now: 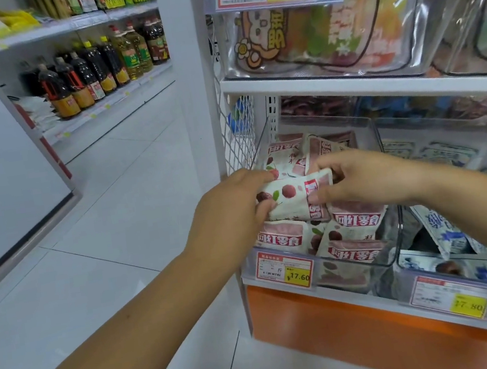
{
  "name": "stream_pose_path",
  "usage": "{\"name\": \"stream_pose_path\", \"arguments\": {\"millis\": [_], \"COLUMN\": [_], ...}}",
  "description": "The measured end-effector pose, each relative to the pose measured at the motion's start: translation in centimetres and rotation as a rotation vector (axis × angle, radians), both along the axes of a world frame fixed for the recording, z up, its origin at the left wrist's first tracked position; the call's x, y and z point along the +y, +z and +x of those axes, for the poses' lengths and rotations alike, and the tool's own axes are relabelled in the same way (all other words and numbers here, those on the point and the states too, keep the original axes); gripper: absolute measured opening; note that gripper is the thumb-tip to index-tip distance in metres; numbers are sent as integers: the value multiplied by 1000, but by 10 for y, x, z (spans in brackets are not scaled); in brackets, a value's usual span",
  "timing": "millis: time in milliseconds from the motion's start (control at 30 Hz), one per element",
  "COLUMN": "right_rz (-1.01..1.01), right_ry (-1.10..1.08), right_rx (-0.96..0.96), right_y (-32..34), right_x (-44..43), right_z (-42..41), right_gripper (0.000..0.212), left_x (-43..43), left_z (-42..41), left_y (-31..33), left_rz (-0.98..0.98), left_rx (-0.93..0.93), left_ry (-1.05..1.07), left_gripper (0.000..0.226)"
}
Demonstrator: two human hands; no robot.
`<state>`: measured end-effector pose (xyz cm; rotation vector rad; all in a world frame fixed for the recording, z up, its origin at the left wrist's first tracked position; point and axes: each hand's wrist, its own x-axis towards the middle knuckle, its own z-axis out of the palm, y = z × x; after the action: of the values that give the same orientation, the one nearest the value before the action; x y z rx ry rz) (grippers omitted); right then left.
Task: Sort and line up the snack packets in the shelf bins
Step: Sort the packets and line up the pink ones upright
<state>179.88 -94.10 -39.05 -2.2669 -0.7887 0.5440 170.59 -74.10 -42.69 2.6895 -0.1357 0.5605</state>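
We hold one snack packet (293, 199) with both hands. Our left hand (233, 207) has its fingers curled round the left end of it, and our right hand (369, 179) pinches the right end between thumb and fingers. So both hands are closed tight on the same packet. The packet is white and pink with red fruit drawn on it, and it lies on its side, just above the pile in the clear bin (398, 225) at the left end of the shelf. Under it and behind it lie more pink packets (357, 221) of the same kind, some flat and some tipped over. A price tag (285, 269) with a yellow corner sticks on the front of this bin. Just to the right is another clear bin with blue and white packets (449, 230) and its own yellow tag (450, 296). A white mesh panel (238, 135) stands at the left side of the shelf, and an orange strip (349, 325) runs below the bins. On the shelf above sit big clear bags (324, 32) with a cartoon on them. Far off to the left, across the white tile floor (113, 202), stand rows of dark and yellow oil bottles (95, 70)
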Motion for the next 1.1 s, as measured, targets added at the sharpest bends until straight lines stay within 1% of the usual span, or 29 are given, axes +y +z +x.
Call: {"name": "stream_pose_path", "arguments": {"millis": [67,100,167,233,267,333,400,433,500,533,567,633,667,733,800,833,900,967,1000,1100], "right_rz": [-25,-43,-131,-244,-273,-317,-359,-361,-339,-331,-323,-305,-300,-352,-440,-483,-582,-697,-745,-837], "right_ry": [-15,-13,38,140,191,278,331,339,324,307,295,287,308,384,468,520,616,705,721,709], "right_rx": [-89,-118,-146,-136,-100,-44,-19,65,268,296,274,128,41,-94,-181,-218,-301,-451,-511,-595], "right_y": [3,7,10,7,2,-10,-11,-8,0,3,4,2,-1,-9,-24,-35,-54,-63,-65,-68], "right_x": [-1,-1,4,18,28,49,55,52,38,31,26,24,28,42,55,60,65,66,67,72], "right_z": [2,3,8,8,5,-1,-2,0,11,17,21,27,28,28,32,36,46,53,54,55], "right_gripper": [10,10,23,32,31,25,12,9,25,28,29,27,25,22,23,26,34,40,44,56], "left_x": [0,0,1,1,0,-2,-4,-4,-3,-2,-2,-1,-1,2,7,8,12,15,15,14], "left_z": [-7,-10,-14,-17,-18,-20,-21,-22,-22,-22,-22,-20,-19,-18,-17,-17,-15,-14,-14,-16], "left_y": [0,-1,-3,-5,-7,-9,-10,-11,-12,-14,-16,-19,-20,-23,-24,-23,-23,-24,-24,-23], "left_rz": [17,59,150,177,157,45,-38,-16,130,215,284,343,364,411,423,420,411,393,394,364], "left_rx": [30,55,106,145,168,226,255,249,237,229,214,183,183,202,209,206,207,218,222,242], "left_ry": [-58,-84,-118,-138,-148,-153,-141,-137,-154,-174,-200,-246,-255,-259,-273,-294,-339,-357,-365,-363], "left_gripper": [48,49,50,56,60,68,69,63,48,43,39,34,32,28,38,41,37,34,33,26]}}
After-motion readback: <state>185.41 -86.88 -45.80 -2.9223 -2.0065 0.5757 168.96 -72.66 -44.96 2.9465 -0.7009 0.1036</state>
